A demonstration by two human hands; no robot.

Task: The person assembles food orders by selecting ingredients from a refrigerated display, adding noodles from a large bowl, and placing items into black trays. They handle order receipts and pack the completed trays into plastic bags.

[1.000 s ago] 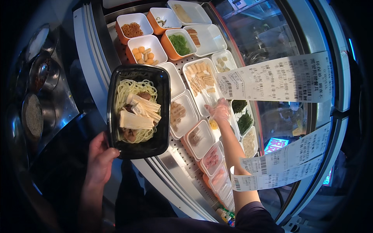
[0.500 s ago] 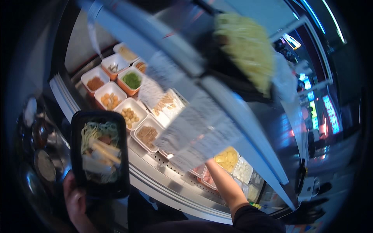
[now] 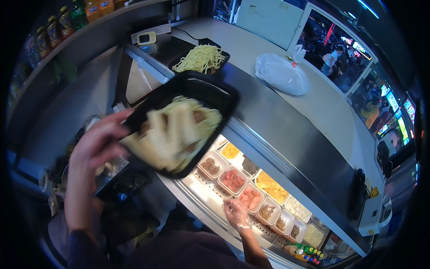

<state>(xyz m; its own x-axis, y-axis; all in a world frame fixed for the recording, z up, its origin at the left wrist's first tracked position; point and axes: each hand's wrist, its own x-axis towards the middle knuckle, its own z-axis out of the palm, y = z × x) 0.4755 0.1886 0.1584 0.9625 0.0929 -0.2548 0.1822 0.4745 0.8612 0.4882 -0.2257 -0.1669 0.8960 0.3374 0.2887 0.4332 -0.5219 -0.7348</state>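
A black plastic takeaway tray [image 3: 230,96] is raised tilted in front of me, with my left hand [image 3: 101,139] gripping its left edge. In it lie pale noodles [image 3: 208,114] and blurred pale strips [image 3: 174,130], with some brown pieces among them. My right hand [image 3: 236,213] wears a clear plastic glove. It hovers at the front of the lit food case, right by a tub of pink slices [image 3: 251,197], fingers curled; whether they hold anything is hidden. Beside it are a tub of reddish pieces [image 3: 233,179] and a tub of brown slices [image 3: 268,212].
A second black tray heaped with noodles [image 3: 201,59] rests on top of the case. Behind it, a knotted white plastic bag [image 3: 282,74] sits on the counter [image 3: 322,116]. Yellow slices [image 3: 272,186] fill a tub further back. Small bottles [image 3: 304,253] stand at the case's right end; drinks line a shelf [image 3: 89,27].
The view has swung round. My left hand has brought the tray up from the lower left to the middle, over the case's edge. My right hand, hidden earlier behind the case's front, now shows.
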